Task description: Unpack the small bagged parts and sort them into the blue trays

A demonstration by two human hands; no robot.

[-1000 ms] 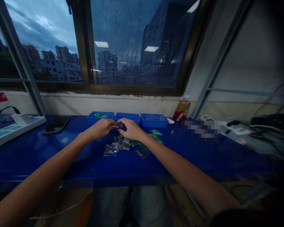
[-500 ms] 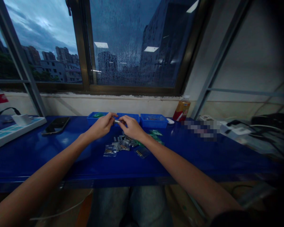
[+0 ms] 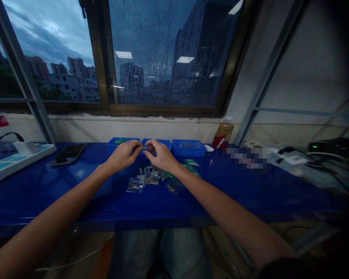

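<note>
Both hands meet above the blue table, in front of the blue bins. My left hand (image 3: 124, 155) is closed, its fingertips pinching one end of a small greyish piece (image 3: 145, 148). The fingers of my right hand (image 3: 159, 155) are closed on the other end of it. Below the hands lie several small clear bags (image 3: 135, 185) with thin brass-coloured parts inside, and small grey pieces (image 3: 147, 169). Green packets (image 3: 191, 163) are beside the pile, partly behind my right forearm.
Behind the hands stand a left bin (image 3: 112, 147) with green items, a middle bin (image 3: 168, 145) and a right bin (image 3: 189, 148). A phone (image 3: 68, 154) and power strip (image 3: 23, 162) lie left. A bottle (image 3: 223, 134) stands back right, near a white mouse-like object (image 3: 209, 148).
The small piece between my fingertips has turned and looks darker. My right hand's fingers have shifted slightly around it. The things on the table have not moved.
</note>
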